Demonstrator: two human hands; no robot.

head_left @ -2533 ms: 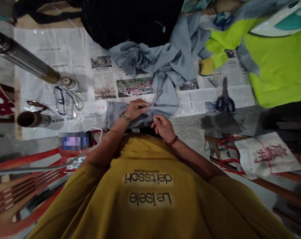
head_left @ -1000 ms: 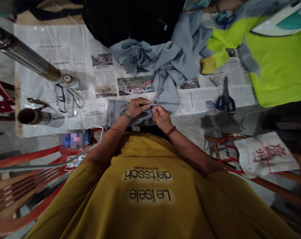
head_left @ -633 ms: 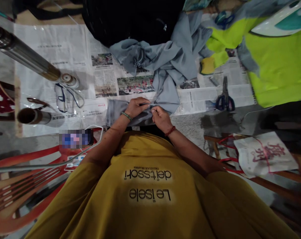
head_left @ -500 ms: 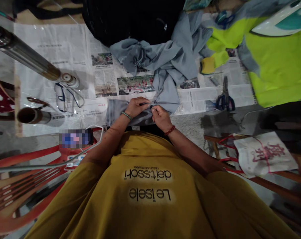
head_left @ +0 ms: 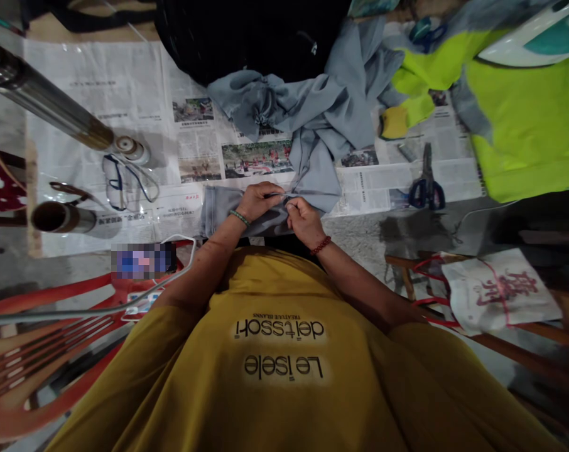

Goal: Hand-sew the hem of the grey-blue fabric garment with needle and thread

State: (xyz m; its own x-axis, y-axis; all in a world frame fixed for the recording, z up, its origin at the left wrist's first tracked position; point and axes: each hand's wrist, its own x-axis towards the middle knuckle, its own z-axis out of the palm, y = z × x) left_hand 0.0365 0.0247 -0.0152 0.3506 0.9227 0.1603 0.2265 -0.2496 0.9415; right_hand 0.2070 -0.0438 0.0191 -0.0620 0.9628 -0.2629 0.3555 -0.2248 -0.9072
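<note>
A long piece of grey fabric (head_left: 319, 179) lies bunched across the newspaper and runs down to the table's near edge. My left hand (head_left: 259, 202), with a green bead bracelet on its wrist, pinches a gathered bit of this fabric. Close beside it, my right hand (head_left: 306, 221), wearing a red bead bracelet, is closed with thumb and forefinger together at the same spot. The fingertips of both hands nearly meet. Anything as small as a needle or thread between them is too fine to make out. Part of the fabric spreads out under my left hand.
Newspaper (head_left: 138, 113) covers the table. On the left are a glass bottle (head_left: 53, 94), eyeglasses (head_left: 117, 182) and a cardboard tube (head_left: 63, 217). Dark-handled scissors (head_left: 426, 188) lie to the right, near yellow-green cloth (head_left: 534, 119) with an iron (head_left: 534, 41). A black bag (head_left: 251, 37) stands behind.
Both hands stay at the same spot on the grey fabric. The view has shifted very slightly; nothing else has visibly moved.
</note>
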